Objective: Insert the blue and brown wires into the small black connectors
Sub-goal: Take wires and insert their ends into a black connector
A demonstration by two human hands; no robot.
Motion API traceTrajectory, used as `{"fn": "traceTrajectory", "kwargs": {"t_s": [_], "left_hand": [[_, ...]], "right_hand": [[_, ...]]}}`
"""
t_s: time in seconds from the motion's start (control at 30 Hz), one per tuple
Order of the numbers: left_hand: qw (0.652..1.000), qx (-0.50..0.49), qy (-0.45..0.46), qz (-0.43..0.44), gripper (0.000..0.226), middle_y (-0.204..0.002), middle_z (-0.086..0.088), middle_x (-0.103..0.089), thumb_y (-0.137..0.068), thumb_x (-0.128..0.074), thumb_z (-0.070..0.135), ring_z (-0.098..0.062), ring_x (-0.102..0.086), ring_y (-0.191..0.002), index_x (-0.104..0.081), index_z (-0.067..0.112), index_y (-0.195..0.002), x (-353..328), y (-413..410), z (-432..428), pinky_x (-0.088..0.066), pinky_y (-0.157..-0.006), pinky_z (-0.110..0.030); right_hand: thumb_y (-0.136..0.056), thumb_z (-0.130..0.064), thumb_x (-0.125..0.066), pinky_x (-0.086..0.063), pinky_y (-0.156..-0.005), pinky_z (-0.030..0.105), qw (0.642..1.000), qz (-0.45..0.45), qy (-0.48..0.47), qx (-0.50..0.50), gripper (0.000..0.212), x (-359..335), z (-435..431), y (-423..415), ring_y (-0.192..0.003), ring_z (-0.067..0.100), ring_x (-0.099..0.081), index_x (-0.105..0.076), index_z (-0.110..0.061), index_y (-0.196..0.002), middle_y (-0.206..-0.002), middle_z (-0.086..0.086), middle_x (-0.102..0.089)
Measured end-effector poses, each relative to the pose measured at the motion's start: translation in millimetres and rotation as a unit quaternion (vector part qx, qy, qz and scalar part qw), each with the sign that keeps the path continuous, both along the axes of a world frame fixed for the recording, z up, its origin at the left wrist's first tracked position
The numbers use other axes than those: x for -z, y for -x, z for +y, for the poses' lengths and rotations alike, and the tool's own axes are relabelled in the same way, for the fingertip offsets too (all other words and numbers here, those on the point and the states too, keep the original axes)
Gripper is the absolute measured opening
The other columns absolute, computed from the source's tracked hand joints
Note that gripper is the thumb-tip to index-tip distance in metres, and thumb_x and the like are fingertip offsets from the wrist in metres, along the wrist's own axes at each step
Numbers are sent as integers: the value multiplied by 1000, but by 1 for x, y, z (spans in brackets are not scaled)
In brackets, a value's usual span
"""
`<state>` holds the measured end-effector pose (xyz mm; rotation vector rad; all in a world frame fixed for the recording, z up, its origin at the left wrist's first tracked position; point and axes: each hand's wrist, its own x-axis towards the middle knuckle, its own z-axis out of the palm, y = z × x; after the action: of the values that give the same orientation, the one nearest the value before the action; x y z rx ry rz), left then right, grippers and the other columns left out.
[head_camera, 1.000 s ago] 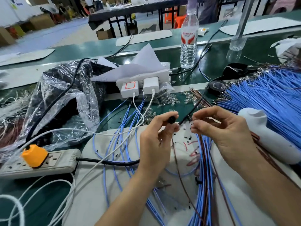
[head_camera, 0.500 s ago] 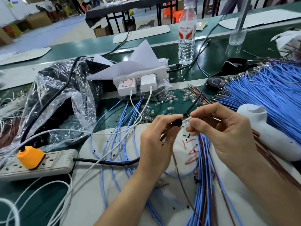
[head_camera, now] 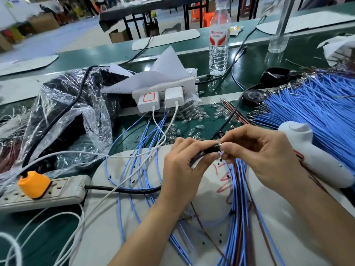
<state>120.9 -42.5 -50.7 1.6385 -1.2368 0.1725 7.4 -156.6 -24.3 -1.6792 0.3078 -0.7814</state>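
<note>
My left hand [head_camera: 184, 162] pinches a small black connector [head_camera: 211, 150] between thumb and forefinger, with dark wires trailing out under the palm. My right hand [head_camera: 263, 150] meets it from the right, fingertips pinched on a thin silvery wire end [head_camera: 220, 144] at the connector's mouth. A bundle of blue and brown wires [head_camera: 240, 198] runs down the white board between my forearms. A big fan of loose blue wires [head_camera: 317, 104] with metal terminals lies at the right.
A white handheld tool [head_camera: 315, 156] lies right of my right hand. Small clear bulbs [head_camera: 192, 120] are scattered ahead. White chargers [head_camera: 159, 98], a power strip with an orange plug [head_camera: 34, 185], a plastic bag [head_camera: 63, 120], a tape roll [head_camera: 253, 96] and a water bottle [head_camera: 219, 41] stand around.
My hands have closed together: the right fingertips now touch the connector held in the left. The black connector has tilted toward the right hand.
</note>
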Motion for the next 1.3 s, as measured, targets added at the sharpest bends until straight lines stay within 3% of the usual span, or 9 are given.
{"fn": "traceTrajectory", "kwargs": {"t_s": [0.2,0.33,0.47,0.63,0.8,0.97,1.07,1.3], "left_hand": [[994,72,-10,77,27,-78,7,-69,-82,-65,27,0,-63,-69,-71,7,-98,-1,3,1,-49,-68,-14],[980,120,-3,160,22,-69,-1,-71,-79,-68,22,-9,-67,-55,-70,6,-93,1,6,2,-54,-63,-21],[972,139,-11,186,15,-66,10,-68,-78,-69,21,-8,-68,-55,-68,14,-90,1,8,3,-53,-63,-17],[968,157,-10,194,11,-67,20,-68,-77,-69,20,-7,-69,-56,-67,18,-88,2,10,3,-52,-62,-13],[970,139,3,199,14,-67,17,-69,-79,-72,19,-9,-69,-56,-66,28,-87,1,10,1,-53,-62,-17],[973,119,10,198,10,-70,6,-70,-83,-68,20,-13,-68,-56,-66,20,-92,3,9,-1,-56,-62,-27],[980,100,-4,172,15,-73,1,-71,-86,-66,18,-11,-66,-58,-67,9,-98,5,10,-1,-57,-62,-29],[979,105,6,176,9,-68,7,-67,-91,-54,31,-12,-65,-54,-61,29,-97,0,12,2,-55,-56,-31]], "right_hand": [[-66,-13,-69,-53,-57,18,997,27,-58,-38,14,-2,-5,3,-53,15,-65,-68,-5,-77,-64,14,-69],[-65,-8,-69,-53,-55,17,991,28,-117,-57,15,0,-10,7,-54,15,-66,-67,1,-76,-61,12,-68],[-62,-8,-72,-53,-55,18,986,36,-144,-70,5,3,-11,7,-52,15,-65,-71,-8,-67,-62,9,-68],[-59,-24,-77,-54,-60,20,982,57,-146,-109,11,4,-14,9,-58,16,-66,-74,-16,-67,-66,9,-69],[-51,-39,-89,-55,-64,24,973,38,-184,-138,39,7,-15,7,-65,22,-67,-75,-10,-72,-74,11,-70],[-64,-28,-76,-53,-63,22,973,24,-189,-127,19,10,-11,4,-64,19,-65,-73,-14,-75,-70,11,-68],[-66,-27,-74,-53,-67,24,977,38,-166,-131,18,10,-12,6,-69,22,-63,-72,-15,-80,-74,13,-67],[-65,-18,-74,-52,-56,19,956,5,-253,-149,16,11,-11,4,-59,19,-63,-73,-11,-80,-70,13,-66]]}}
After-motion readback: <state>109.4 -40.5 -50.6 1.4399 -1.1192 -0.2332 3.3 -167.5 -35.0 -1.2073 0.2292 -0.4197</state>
